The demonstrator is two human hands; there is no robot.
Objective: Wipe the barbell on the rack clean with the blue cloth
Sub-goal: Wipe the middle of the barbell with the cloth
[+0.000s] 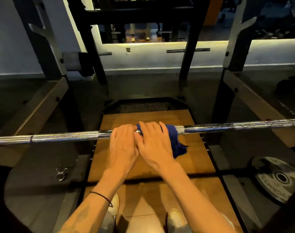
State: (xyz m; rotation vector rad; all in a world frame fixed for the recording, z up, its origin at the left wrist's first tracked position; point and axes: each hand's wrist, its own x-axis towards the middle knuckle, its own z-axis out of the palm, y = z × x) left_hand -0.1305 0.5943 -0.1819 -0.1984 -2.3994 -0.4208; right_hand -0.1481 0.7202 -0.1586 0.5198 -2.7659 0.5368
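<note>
The right hand (153,143) grips the blue cloth (174,140) where it is wrapped over the barbell (66,137), fingers curled over the top of the bar and a loose tail of fabric hanging down at the right of the wrist. Just beside it on the left, touching it at the thumb side, the left hand (123,145) curls its fingers over the bare steel of the bar, holding it directly. The barbell runs level across the whole view from left to right, its knurled sections showing on both sides of the hands, and the cloth sits near its middle. Below the bar lies a wooden platform (143,167) on which the person's two pale shoes (176,217) stand at the near edge. The dark uprights of the rack (188,64) rise at the far side, with slanted frame members to the left and right. On the dark floor to the near left lies a metal spring collar (62,172); to the near right a black weight plate (277,179) lies flat. A thin black band (101,196) circles the left wrist
</note>
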